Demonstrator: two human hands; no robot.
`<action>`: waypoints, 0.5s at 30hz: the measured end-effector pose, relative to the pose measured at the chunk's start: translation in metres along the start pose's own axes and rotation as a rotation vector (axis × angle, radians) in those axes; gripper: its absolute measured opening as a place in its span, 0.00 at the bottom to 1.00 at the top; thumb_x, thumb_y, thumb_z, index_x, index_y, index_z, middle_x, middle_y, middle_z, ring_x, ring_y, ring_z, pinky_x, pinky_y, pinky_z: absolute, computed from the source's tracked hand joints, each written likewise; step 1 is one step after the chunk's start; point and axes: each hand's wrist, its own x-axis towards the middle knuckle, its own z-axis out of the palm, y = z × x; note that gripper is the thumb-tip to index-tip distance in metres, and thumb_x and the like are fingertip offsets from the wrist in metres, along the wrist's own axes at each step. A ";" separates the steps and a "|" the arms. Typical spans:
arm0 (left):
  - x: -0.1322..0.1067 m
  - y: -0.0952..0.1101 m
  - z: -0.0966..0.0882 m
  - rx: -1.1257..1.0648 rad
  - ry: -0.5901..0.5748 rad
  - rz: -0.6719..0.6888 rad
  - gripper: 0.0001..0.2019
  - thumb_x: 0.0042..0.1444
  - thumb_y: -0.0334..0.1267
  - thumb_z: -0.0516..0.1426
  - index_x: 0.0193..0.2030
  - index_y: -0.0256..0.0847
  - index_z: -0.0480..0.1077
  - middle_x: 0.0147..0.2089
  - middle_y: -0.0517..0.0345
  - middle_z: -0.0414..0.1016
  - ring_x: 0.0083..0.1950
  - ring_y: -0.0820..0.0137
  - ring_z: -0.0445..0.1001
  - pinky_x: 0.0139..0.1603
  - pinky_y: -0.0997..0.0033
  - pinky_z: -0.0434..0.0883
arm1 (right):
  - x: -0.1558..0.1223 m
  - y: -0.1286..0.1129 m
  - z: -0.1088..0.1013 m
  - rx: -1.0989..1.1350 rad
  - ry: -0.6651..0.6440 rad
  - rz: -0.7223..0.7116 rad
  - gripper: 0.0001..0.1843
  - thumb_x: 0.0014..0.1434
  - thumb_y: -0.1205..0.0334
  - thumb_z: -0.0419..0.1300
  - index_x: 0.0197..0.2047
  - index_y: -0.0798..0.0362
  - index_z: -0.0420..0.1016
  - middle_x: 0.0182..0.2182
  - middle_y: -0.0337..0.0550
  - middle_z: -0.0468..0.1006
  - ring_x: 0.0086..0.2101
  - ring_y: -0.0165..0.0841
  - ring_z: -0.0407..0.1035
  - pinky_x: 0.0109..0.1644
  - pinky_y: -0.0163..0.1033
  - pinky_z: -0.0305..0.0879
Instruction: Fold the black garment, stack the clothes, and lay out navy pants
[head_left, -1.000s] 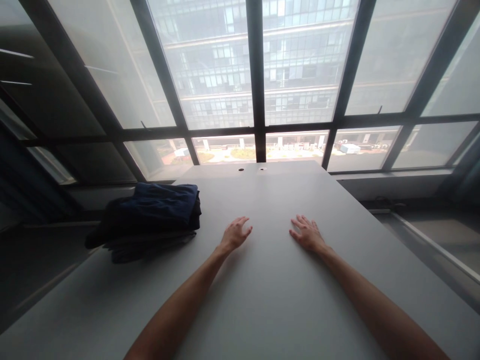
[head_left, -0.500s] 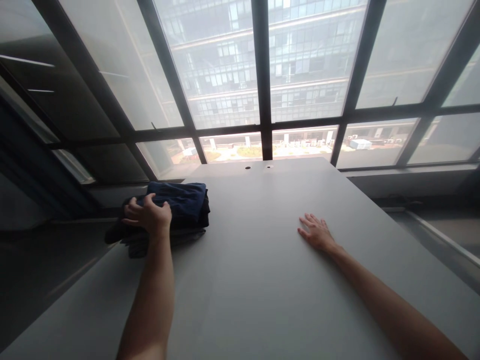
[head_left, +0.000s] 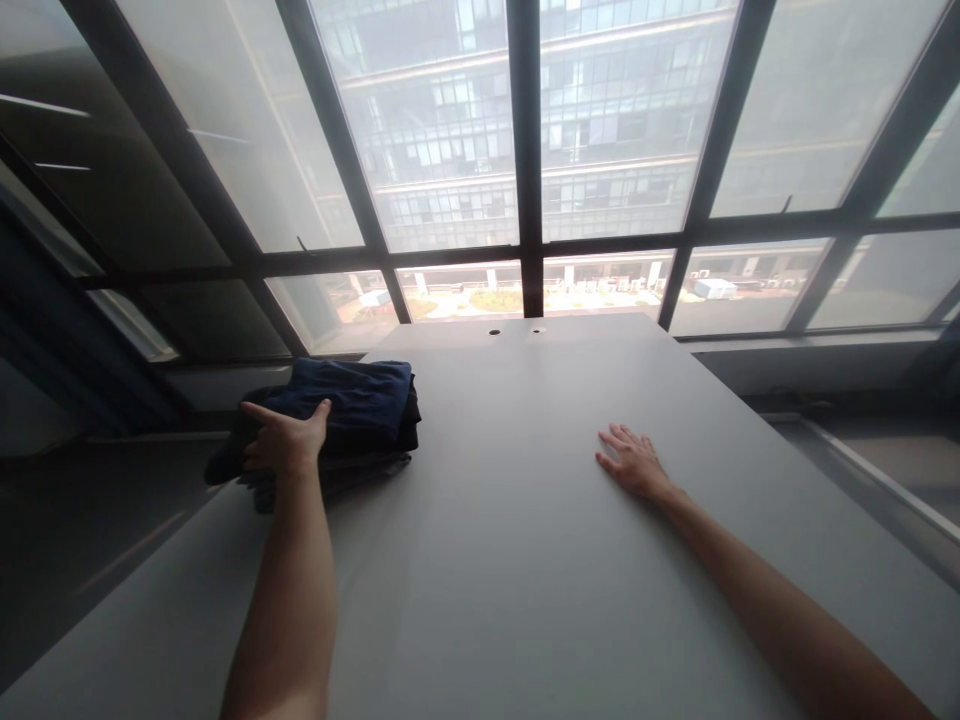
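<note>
Left hand [head_left: 285, 442] at the near left part of the clothes pile [head_left: 356, 395]; thumb and forefinger stretched wide apart, the other fingers bent and lost in shadow against dark cloth. Cannot tell whether they pinch any fabric or only touch it. My wrist and hand cover part of the pile's near side, and its black folds run together. Both forearms are cut off at the bottom of the view.

Count: two hands, one pile, at least three layers in it: navy on top, black beneath, dark grey lowest. Exact number of garments unclear. Two small round holes [head_left: 494, 332] near the far end of the table [head_left: 487, 560].

Right hand [head_left: 632, 466] well apart from the pile, palm down on the tabletop, fingers spread, holding nothing.

Tabletop pale, smooth, grey in this light. Pile sits at its left edge. Tall dark-framed window [head_left: 529, 150] beyond; many-windowed building [head_left: 450, 150] outside, washed out by glare. Bluish curtain [head_left: 64, 330] at left, dim.
</note>
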 end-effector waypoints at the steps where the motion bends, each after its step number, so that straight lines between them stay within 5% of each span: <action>1: 0.002 -0.002 0.002 -0.054 0.017 -0.012 0.62 0.43 0.57 0.71 0.74 0.29 0.43 0.65 0.23 0.66 0.68 0.26 0.59 0.62 0.19 0.47 | 0.000 0.000 0.000 0.003 0.001 -0.001 0.33 0.70 0.45 0.50 0.73 0.49 0.61 0.75 0.49 0.51 0.73 0.44 0.41 0.74 0.61 0.35; 6: 0.002 0.001 0.006 -0.477 0.115 0.170 0.43 0.40 0.40 0.74 0.59 0.36 0.58 0.59 0.37 0.71 0.66 0.29 0.61 0.63 0.18 0.38 | 0.001 -0.001 -0.001 0.012 -0.010 0.003 0.33 0.70 0.45 0.49 0.73 0.49 0.61 0.75 0.49 0.49 0.73 0.44 0.40 0.74 0.60 0.34; 11: -0.023 0.031 -0.002 -0.560 0.191 0.565 0.37 0.46 0.32 0.68 0.63 0.34 0.61 0.63 0.41 0.67 0.62 0.45 0.69 0.65 0.44 0.63 | -0.001 -0.003 -0.004 0.023 -0.009 -0.001 0.33 0.71 0.45 0.49 0.73 0.49 0.61 0.75 0.49 0.49 0.73 0.44 0.40 0.74 0.60 0.33; 15: -0.052 0.061 -0.009 -0.682 0.227 0.643 0.34 0.48 0.30 0.67 0.62 0.37 0.65 0.58 0.48 0.71 0.54 0.58 0.74 0.61 0.56 0.70 | -0.001 -0.002 -0.004 0.021 -0.004 -0.006 0.33 0.70 0.45 0.49 0.73 0.50 0.61 0.75 0.49 0.50 0.73 0.44 0.40 0.74 0.61 0.34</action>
